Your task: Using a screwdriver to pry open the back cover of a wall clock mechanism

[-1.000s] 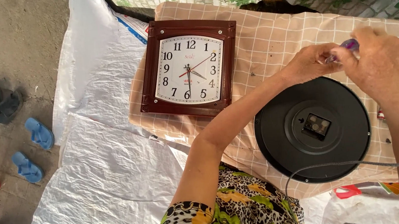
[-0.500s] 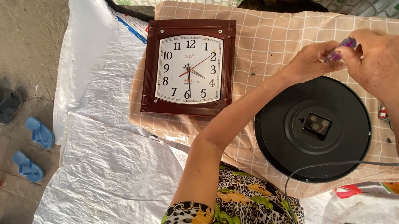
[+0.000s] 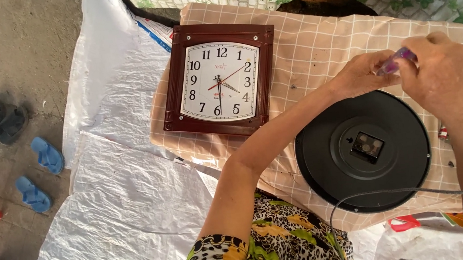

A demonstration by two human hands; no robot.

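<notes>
Both hands are up over the desk (image 3: 313,29). The left hand (image 3: 360,73) and right hand (image 3: 446,76) pinch a small purple thing (image 3: 393,62) between them, just above the round black clock back (image 3: 362,150). It looks like they are getting this little piece ready. Next needs a gentle, steady grip. The fingers hide most of the purple thing, so what it is stays unclear.

An outdoor clock-repair spot. A checked cloth (image 3: 320,46) over white plastic sheeting (image 3: 124,204) carries a square wall clock (image 3: 219,79) and a round clock's black back (image 3: 362,150); sandals (image 3: 41,173) lie on concrete at left, ivy at top right.
</notes>
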